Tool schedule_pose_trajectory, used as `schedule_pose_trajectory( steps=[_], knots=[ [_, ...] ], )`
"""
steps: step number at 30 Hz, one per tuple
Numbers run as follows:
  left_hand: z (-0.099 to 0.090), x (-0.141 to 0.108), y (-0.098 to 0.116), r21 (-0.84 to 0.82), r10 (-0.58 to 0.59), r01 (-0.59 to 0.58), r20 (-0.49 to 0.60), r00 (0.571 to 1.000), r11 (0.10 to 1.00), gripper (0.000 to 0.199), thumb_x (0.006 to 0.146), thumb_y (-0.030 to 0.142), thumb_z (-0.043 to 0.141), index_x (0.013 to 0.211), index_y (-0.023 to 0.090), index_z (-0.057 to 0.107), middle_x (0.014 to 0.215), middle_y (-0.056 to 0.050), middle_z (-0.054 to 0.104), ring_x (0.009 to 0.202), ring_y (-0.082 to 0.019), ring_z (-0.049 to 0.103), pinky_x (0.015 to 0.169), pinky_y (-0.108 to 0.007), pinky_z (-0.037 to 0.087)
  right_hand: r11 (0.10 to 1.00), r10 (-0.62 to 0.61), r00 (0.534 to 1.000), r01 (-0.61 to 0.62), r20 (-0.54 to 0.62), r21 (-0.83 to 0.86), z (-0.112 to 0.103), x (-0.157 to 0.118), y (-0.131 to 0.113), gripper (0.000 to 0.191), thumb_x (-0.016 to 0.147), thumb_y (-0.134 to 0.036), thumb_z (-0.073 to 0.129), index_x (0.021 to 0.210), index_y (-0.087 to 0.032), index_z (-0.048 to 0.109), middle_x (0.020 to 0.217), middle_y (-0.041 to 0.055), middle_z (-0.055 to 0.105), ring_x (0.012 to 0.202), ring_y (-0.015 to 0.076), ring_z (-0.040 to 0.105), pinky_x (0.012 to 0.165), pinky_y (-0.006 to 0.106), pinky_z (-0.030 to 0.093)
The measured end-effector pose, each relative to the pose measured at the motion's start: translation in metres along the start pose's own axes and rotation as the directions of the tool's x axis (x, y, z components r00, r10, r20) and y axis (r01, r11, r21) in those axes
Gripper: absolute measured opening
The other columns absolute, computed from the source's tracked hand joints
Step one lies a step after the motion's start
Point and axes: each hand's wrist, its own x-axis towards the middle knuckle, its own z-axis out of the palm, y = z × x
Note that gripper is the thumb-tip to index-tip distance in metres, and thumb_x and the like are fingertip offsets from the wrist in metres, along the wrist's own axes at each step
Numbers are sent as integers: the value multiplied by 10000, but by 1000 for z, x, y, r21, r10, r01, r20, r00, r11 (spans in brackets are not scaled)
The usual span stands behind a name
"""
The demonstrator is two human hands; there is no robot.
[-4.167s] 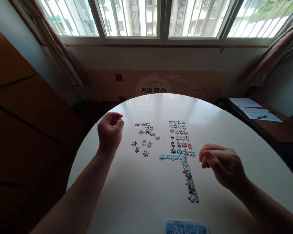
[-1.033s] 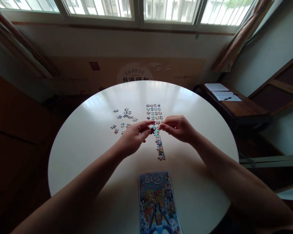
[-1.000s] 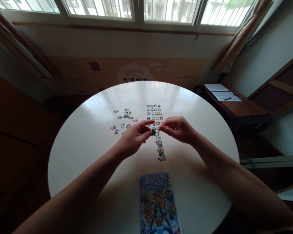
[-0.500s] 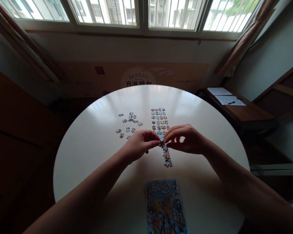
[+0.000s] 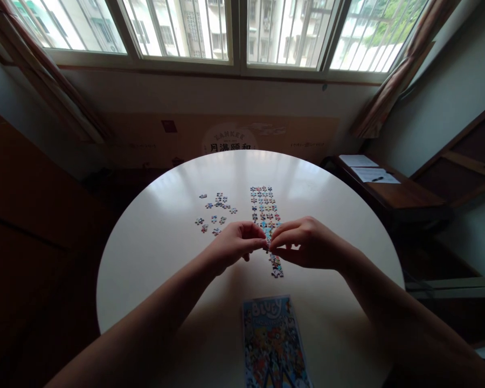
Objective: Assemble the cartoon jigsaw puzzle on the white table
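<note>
My left hand (image 5: 236,245) pinches a small dark puzzle piece (image 5: 265,248) between thumb and forefinger. My right hand (image 5: 311,243) comes in from the other side, its thumb and forefinger closed at the same piece, and the fingertips hide most of it. Directly below the fingers runs a narrow strip of joined puzzle pieces (image 5: 276,266), reaching toward me. Beyond the hands, loose puzzle pieces (image 5: 264,201) lie in neat rows, partly covered by my fingers. To the left, more loose pieces (image 5: 219,203) are scattered.
All of this lies on a round white table (image 5: 153,253). A Bluey picture sheet (image 5: 272,342) rests near its front edge. At the right, a wooden side table (image 5: 382,189) holds papers (image 5: 374,175) and a pen. Windows (image 5: 181,27) and a wall stand behind.
The view has tilted up slightly, so the table sits lower in the picture. My right fingertips have come closer to my left ones at the piece.
</note>
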Motion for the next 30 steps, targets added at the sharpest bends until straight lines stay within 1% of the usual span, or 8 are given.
schedule_pose_trajectory(
  steps=[5, 8, 10, 13, 15, 18, 24, 30],
  knots=[
    [-1, -2, 2, -1, 38, -38, 34, 999, 999, 249, 722, 323, 796, 855, 149, 677, 713, 1, 642, 614, -103, 541, 500, -216, 443, 999, 3, 1000, -2, 20, -45, -13, 1, -6, 117, 914, -215, 658, 926, -207, 774, 920, 19, 780, 750, 124, 724, 666, 253, 566],
    [-4, -4, 4, 196, 128, -128, 15, 992, 972, 187, 793, 326, 735, 884, 164, 709, 709, -5, 653, 616, -116, 550, 515, -235, 448, 999, 21, 999, -21, 24, -28, -19, -7, -8, 114, 901, -206, 675, 953, -210, 777, 938, 26, 781, 741, 121, 718, 638, 242, 560],
    [-6, -5, 5, 430, 268, -259, 40, 963, 865, 124, 822, 279, 703, 884, 181, 746, 729, -14, 685, 625, -119, 563, 578, -256, 465, 999, 39, 998, -39, 39, 18, -17, -18, -8, 131, 899, -195, 678, 984, -211, 776, 955, 34, 780, 755, 123, 721, 643, 238, 567],
    [-5, -5, 1, 607, 394, -455, 242, 887, 651, 142, 829, 188, 679, 915, 216, 789, 787, -19, 731, 671, -122, 607, 674, -268, 480, 994, 79, 994, -85, 76, 73, -3, -39, -8, 176, 906, -170, 666, 1040, -216, 770, 976, 42, 779, 788, 131, 730, 673, 244, 579],
    [-2, -4, -3, 613, 398, -531, 353, 847, 586, 180, 834, 166, 670, 938, 236, 799, 833, -19, 749, 699, -126, 632, 684, -260, 480, 991, 102, 991, -109, 83, 76, 9, -52, -9, 196, 916, -166, 654, 1065, -223, 767, 979, 41, 779, 791, 135, 730, 695, 260, 582],
    [2, -2, -9, 607, 403, -581, 419, 814, 542, 186, 849, 165, 657, 923, 246, 808, 876, -21, 754, 721, -126, 645, 690, -253, 477, 991, 124, 988, -128, 87, 35, 21, -62, -10, 183, 931, -186, 643, 1054, -228, 772, 985, 36, 778, 800, 140, 728, 703, 276, 575],
    [1, 2, -15, 626, 386, -606, 468, 795, 491, 202, 844, 166, 657, 890, 279, 817, 844, -7, 733, 680, -116, 615, 641, -246, 437, 992, 94, 991, -85, 97, -97, 26, -60, -12, 133, 942, -293, 663, 1008, -262, 775, 974, 5, 780, 821, 157, 713, 732, 319, 552],
    [2, 3, -16, 636, 380, -624, 495, 781, 454, 267, 809, 129, 658, 905, 318, 821, 836, 16, 724, 680, -108, 604, 631, -246, 404, 988, 100, 989, -86, 110, -127, 26, -59, -14, 132, 953, -303, 649, 978, -265, 774, 967, 6, 778, 821, 160, 694, 715, 316, 531]
  ],
)
